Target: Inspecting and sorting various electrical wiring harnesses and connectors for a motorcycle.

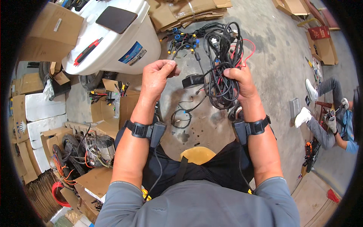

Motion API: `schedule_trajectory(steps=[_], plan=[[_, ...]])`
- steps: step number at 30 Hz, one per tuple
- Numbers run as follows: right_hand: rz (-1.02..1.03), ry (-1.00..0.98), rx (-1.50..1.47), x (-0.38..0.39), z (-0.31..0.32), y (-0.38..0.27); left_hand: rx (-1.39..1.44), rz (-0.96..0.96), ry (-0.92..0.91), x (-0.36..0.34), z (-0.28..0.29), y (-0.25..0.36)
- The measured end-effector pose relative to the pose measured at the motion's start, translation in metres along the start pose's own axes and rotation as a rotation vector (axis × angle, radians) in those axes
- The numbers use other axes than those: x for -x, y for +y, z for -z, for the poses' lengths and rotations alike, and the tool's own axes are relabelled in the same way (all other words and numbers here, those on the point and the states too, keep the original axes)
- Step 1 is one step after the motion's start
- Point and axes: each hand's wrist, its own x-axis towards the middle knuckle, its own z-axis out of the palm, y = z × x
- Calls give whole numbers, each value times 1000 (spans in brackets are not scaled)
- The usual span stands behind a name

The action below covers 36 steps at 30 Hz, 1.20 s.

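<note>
My right hand (242,82) grips a thick tangled bundle of black cables (221,85), thumb across its front. A red wire (249,56) loops out beside that bundle. To the left, my left hand (159,73) is closed in a pinch on a thin black cable (185,45), which arcs over to a small black in-line piece (197,56). Between the hands is a black, blocky part (193,81); whether it hangs or lies on the floor I cannot tell. Below them, a loose loop of thin cable (181,119) shows against the floor.
Cables with blue and yellow connectors (181,39) lie on the floor beyond my hands. At the far left stands a white tub (141,41) bearing a phone (116,19) and a red-black cutter (87,52). Cartons and a motor (100,149) crowd the left. A gloved co-worker (334,121) sits right.
</note>
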Motion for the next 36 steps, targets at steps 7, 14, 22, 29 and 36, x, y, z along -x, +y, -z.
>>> schedule_trajectory(steps=[7, 14, 22, 29, 36], plan=[[21, -30, -62, -3, 18, -5, 9, -19, 57, -5, -4, -6], [0, -72, -193, 0, 26, -12, -664, -39, -128, -1, -1, -9], [209, 201, 132, -5, 27, -18, -1342, -86, -446, 14, -2, 2], [166, 88, 821, -7, 23, -10, -722, -44, -122, 17, 57, 21], [-97, -158, 1139, 1, 22, 53, -40, -137, 157, 96, 76, 30]])
